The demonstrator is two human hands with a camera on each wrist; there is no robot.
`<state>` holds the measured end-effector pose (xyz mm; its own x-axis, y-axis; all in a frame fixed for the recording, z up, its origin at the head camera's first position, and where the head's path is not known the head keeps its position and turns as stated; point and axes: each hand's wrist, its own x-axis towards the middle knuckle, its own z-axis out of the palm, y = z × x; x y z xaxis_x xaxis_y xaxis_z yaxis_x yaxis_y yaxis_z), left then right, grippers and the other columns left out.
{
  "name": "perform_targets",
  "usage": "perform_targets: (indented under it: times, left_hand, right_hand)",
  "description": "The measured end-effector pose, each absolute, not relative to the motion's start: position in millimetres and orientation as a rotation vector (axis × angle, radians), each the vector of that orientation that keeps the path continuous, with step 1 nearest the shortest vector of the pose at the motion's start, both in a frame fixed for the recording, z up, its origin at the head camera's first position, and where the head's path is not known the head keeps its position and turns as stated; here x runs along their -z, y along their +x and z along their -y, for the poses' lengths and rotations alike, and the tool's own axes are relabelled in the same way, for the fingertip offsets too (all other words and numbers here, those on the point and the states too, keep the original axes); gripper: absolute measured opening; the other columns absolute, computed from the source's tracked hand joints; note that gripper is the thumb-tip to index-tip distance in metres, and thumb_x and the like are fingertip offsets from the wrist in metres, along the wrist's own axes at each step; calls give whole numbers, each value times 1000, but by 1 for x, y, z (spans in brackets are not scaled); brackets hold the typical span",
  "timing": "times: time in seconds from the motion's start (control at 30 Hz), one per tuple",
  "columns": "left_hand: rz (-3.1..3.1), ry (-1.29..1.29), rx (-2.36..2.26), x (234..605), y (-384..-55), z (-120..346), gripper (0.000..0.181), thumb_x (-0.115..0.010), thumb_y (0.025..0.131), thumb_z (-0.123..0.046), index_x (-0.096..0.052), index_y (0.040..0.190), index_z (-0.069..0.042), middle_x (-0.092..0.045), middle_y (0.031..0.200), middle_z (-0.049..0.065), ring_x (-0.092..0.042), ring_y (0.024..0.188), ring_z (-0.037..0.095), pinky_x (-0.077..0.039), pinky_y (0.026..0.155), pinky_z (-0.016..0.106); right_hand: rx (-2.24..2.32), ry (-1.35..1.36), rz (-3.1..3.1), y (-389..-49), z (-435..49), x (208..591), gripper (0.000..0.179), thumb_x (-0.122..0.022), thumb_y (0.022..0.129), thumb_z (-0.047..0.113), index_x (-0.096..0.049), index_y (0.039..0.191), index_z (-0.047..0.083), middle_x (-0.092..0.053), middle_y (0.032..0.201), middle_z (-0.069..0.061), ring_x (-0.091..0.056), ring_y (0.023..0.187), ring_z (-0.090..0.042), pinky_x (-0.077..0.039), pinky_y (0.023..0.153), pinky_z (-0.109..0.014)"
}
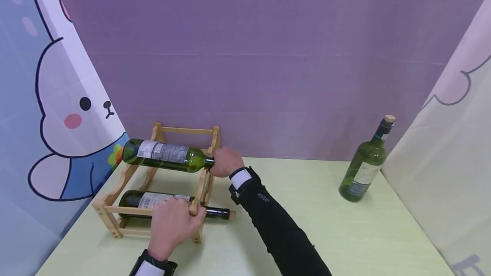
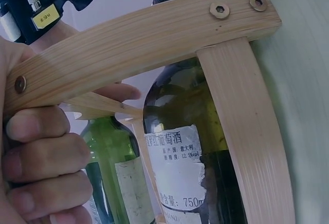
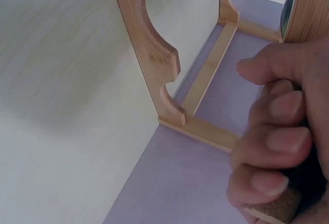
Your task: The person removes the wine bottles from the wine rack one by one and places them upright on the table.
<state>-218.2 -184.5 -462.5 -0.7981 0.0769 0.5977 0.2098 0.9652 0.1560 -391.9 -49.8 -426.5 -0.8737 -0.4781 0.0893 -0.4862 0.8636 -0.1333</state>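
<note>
A two-tier wooden wine rack [image 1: 128, 211] stands at the left of the table. My left hand [image 1: 174, 220] grips the near right corner of its frame, fingers curled round the wood in the left wrist view. On the upper tier lies a green wine bottle [image 1: 165, 152], its neck pointing right. Round that neck curl the fingers of my right hand [image 1: 226, 162]; the cork [image 3: 277, 206] pokes out below them in the right wrist view. A second, darker wine bottle [image 1: 149, 200] lies on the lower tier behind my left hand, its corked neck sticking out to the right.
Toward the table's right side a third corked wine bottle [image 1: 362, 171] stands upright. A purple backdrop [image 1: 268, 63] closes off the back of the table [image 1: 307, 216]. Printed cloths hang at both sides, the left one with a cartoon rabbit [image 1: 73, 97].
</note>
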Motion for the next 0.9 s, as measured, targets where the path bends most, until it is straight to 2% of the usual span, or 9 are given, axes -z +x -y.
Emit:
perform_targets:
  times: [0.4,0.53,0.9]
  left_hand:
    - [2427,-219,267,466,-218,182,52,-61,72,-35,-18,43,-31,-13,48,-14,-22,37,9,-12,37,28]
    - [2403,-226,261,465,-217,182,52,-61,71,-35,-17,44,-31,-12,49,-15,-21,37,10,-12,36,28]
    - [2379,-237,258,464,-218,184,51,-61,71,-34,-18,43,-32,-13,48,-15,-22,37,9,-13,35,28]
  right_hand:
    - [-371,811,2937,-390,42,434,23,-69,74,26,-52,62,18,-45,57,7,-48,51,-10,-35,43,-25]
    - [-404,836,2902,-390,39,434,24,-70,73,23,-49,61,19,-45,58,8,-47,52,-10,-34,44,-25]
    - [-396,884,2869,-382,35,417,30,-68,72,22,-43,56,19,-36,53,9,-39,48,-9,-31,43,-24]
